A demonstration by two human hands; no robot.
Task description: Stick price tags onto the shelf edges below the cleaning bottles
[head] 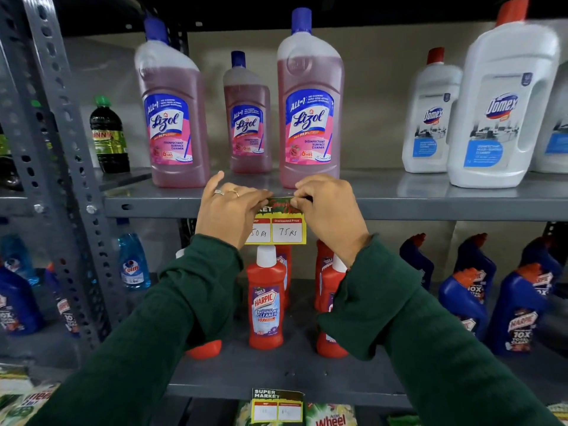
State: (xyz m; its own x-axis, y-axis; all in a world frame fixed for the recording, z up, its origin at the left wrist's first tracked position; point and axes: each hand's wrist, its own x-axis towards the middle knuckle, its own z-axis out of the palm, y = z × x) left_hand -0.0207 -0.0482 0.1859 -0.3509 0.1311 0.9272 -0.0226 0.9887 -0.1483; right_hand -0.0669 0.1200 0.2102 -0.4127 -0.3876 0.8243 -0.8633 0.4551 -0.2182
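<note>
A yellow and red price tag (284,227) reading "75 Rs" hangs against the front edge of the grey upper shelf (430,207), below the pink Lizol bottles (309,118). My left hand (229,210) pinches the tag's top left corner against the shelf edge. My right hand (330,207) pinches the top right corner. The tag's left box is partly hidden by my left hand. A second price tag (276,407) is stuck on the edge of the lower shelf (353,398), below the red Harpic bottles (266,299).
White Domex bottles (498,112) stand at the right of the upper shelf, a dark green-capped bottle (109,139) at its left. Blue Harpic bottles (519,309) and a Colin bottle (133,262) fill the lower shelf. A perforated grey upright (61,167) runs down the left.
</note>
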